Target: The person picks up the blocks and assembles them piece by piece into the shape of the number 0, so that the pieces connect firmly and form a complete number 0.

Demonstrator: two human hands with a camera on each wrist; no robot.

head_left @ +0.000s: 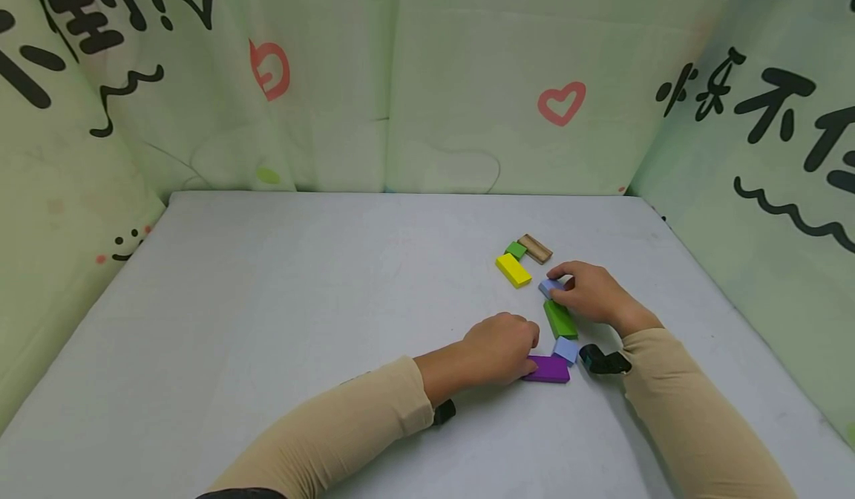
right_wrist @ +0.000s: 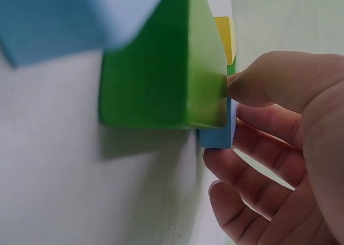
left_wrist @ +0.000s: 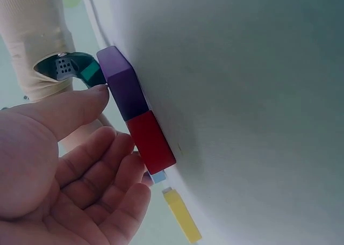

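Note:
In the head view my left hand lies over the left end of a purple block. The left wrist view shows its thumb touching the purple block, the fingers loosely bent beside a red block that abuts it; the head view hides the red one. My right hand pinches a small blue block between thumb and fingers, at the far end of a green block. Another light-blue block sits between green and purple. Close to the right wrist camera stands the green block.
Beyond the right hand, a yellow block, a small green block and a brown wooden block form a bent line on the white table. Printed cloth hangs around the table's back and sides.

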